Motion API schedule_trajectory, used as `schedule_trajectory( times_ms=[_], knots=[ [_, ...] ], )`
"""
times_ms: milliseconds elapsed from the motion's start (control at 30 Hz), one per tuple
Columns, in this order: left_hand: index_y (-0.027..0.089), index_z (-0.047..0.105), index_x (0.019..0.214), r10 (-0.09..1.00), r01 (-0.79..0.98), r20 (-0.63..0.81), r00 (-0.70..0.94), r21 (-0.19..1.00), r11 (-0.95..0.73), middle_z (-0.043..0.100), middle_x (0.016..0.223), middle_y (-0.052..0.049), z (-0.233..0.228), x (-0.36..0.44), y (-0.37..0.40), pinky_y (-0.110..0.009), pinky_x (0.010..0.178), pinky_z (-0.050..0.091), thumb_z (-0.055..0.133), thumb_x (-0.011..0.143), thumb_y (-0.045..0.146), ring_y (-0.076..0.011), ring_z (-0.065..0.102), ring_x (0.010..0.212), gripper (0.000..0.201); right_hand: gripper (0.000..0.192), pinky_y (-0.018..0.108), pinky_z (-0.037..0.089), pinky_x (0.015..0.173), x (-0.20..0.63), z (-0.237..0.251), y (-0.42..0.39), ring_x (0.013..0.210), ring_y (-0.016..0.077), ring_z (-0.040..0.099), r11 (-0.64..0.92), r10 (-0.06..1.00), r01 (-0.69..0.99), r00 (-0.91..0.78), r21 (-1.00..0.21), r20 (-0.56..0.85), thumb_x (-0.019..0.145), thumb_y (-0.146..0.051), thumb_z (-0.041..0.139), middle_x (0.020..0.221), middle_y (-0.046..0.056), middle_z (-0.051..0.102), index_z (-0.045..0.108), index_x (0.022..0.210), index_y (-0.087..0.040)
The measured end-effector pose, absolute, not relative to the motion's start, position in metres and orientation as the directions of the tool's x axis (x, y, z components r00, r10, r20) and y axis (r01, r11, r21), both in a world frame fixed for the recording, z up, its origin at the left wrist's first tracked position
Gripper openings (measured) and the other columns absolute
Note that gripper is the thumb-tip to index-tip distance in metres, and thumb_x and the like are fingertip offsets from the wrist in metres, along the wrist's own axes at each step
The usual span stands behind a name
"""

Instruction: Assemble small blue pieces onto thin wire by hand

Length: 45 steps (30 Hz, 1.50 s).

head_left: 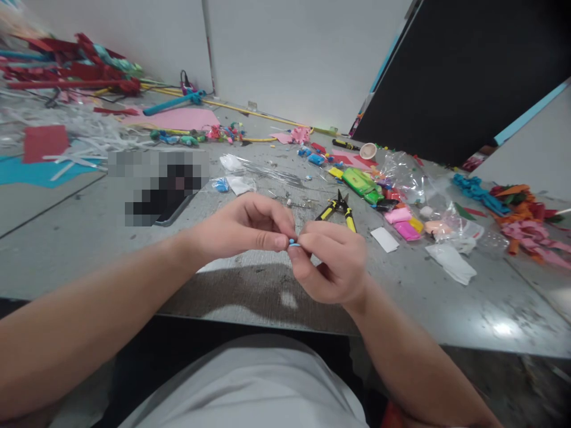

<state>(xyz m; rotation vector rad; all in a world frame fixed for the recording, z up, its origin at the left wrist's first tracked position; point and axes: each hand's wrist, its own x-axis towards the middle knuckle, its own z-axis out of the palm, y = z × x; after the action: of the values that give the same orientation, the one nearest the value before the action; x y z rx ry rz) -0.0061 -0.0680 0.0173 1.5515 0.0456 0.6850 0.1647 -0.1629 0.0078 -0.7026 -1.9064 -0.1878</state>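
Note:
My left hand (243, 229) and my right hand (330, 261) meet just above the near edge of the grey table (89, 238). Between their fingertips sits a tiny light-blue piece (293, 242), pinched from both sides by thumbs and forefingers. Most of the piece is hidden by my fingers. Yellow-and-black pliers (338, 209) lie on the table right behind my hands, with nothing touching them.
Coloured clay blocks in plastic wrap (404, 223) and a green pack (362, 183) lie to the right. Paper scraps (530, 229) pile at far right, white shreds and red and blue sheets (44, 145) at left. A dark phone (172, 190) lies left of centre. A black board (468, 77) leans at the back.

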Motion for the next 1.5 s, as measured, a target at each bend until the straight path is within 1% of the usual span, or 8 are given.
schedule_trajectory(
  times_ms=[167,433,667,767,867,1033,1300,1500],
  knots=[
    [0.017,0.078,0.077,0.427,-0.362,0.356,0.831,0.929,-0.07,0.074,0.074,-0.006,0.0167,-0.0055,-0.068,-0.027,0.066,0.061,0.093,0.073,0.03,-0.0161,0.07,0.067,0.021,0.028,0.025,0.037,0.054,0.1646,0.0078,-0.1633,0.055,0.0113,0.04,0.829,0.389,0.524,-0.288,-0.197,0.875,0.093,-0.013,0.053,0.059,-0.004,0.042,0.043,0.069,-0.023],
    [0.016,0.077,0.076,0.434,-0.331,0.333,0.837,0.94,-0.083,0.073,0.073,-0.005,0.0185,-0.0068,-0.0698,-0.026,0.065,0.06,0.092,0.075,0.033,-0.0155,0.07,0.066,0.023,0.025,0.025,0.039,0.053,0.1645,0.0073,-0.1638,0.054,0.0113,0.041,0.821,0.401,0.534,-0.291,-0.201,0.868,0.093,-0.014,0.053,0.059,-0.004,0.043,0.046,0.07,-0.023],
    [0.018,0.082,0.079,0.411,-0.367,0.395,0.822,0.918,-0.15,0.072,0.072,-0.007,0.0183,-0.0079,-0.0656,-0.029,0.066,0.06,0.09,0.078,0.033,-0.017,0.069,0.067,0.018,0.025,0.024,0.041,0.054,0.1662,0.0083,-0.164,0.055,0.011,0.044,0.803,0.415,0.561,-0.279,-0.204,0.866,0.094,-0.015,0.053,0.059,-0.003,0.046,0.047,0.07,-0.023],
    [0.018,0.081,0.079,0.408,-0.382,0.412,0.815,0.911,-0.156,0.07,0.072,-0.006,0.0187,-0.0084,-0.0657,-0.028,0.067,0.059,0.09,0.077,0.031,-0.0163,0.068,0.068,0.016,0.021,0.024,0.041,0.054,0.1668,0.0077,-0.1632,0.055,0.0106,0.044,0.801,0.398,0.57,-0.276,-0.184,0.875,0.093,-0.015,0.054,0.06,-0.003,0.048,0.052,0.073,-0.022],
    [0.017,0.079,0.076,0.422,-0.385,0.413,0.807,0.91,-0.156,0.069,0.071,-0.005,0.0198,-0.0079,-0.0675,-0.026,0.064,0.058,0.092,0.075,0.032,-0.0154,0.067,0.066,0.019,0.019,0.024,0.04,0.053,0.1668,0.0072,-0.1626,0.054,0.0104,0.043,0.797,0.372,0.582,-0.267,-0.159,0.889,0.092,-0.014,0.055,0.059,-0.004,0.048,0.053,0.074,-0.021],
    [0.016,0.078,0.074,0.43,-0.375,0.413,0.803,0.911,-0.174,0.067,0.068,-0.004,0.0206,-0.0064,-0.0683,-0.026,0.061,0.057,0.093,0.074,0.034,-0.0148,0.066,0.062,0.023,0.02,0.025,0.039,0.052,0.1665,0.0073,-0.163,0.052,0.0105,0.043,0.775,0.359,0.618,-0.256,-0.133,0.898,0.092,-0.014,0.055,0.057,-0.004,0.048,0.052,0.073,-0.022],
    [0.018,0.079,0.078,0.4,-0.392,0.416,0.817,0.909,-0.144,0.07,0.072,-0.005,0.0165,-0.0068,-0.0663,-0.025,0.064,0.058,0.092,0.075,0.027,-0.0148,0.068,0.067,0.016,0.016,0.025,0.038,0.052,0.1663,0.0042,-0.1629,0.052,0.011,0.044,0.772,0.368,0.619,-0.255,-0.141,0.894,0.09,-0.014,0.056,0.058,-0.003,0.05,0.055,0.076,-0.021],
    [0.017,0.078,0.078,0.405,-0.37,0.398,0.823,0.917,-0.148,0.072,0.075,-0.006,0.0162,-0.0072,-0.067,-0.026,0.067,0.06,0.092,0.075,0.03,-0.0163,0.07,0.07,0.019,0.023,0.026,0.035,0.051,0.1654,0.0048,-0.1631,0.051,0.011,0.04,0.782,0.38,0.604,-0.269,-0.153,0.885,0.09,-0.014,0.054,0.056,-0.004,0.045,0.049,0.07,-0.023]
  ],
)
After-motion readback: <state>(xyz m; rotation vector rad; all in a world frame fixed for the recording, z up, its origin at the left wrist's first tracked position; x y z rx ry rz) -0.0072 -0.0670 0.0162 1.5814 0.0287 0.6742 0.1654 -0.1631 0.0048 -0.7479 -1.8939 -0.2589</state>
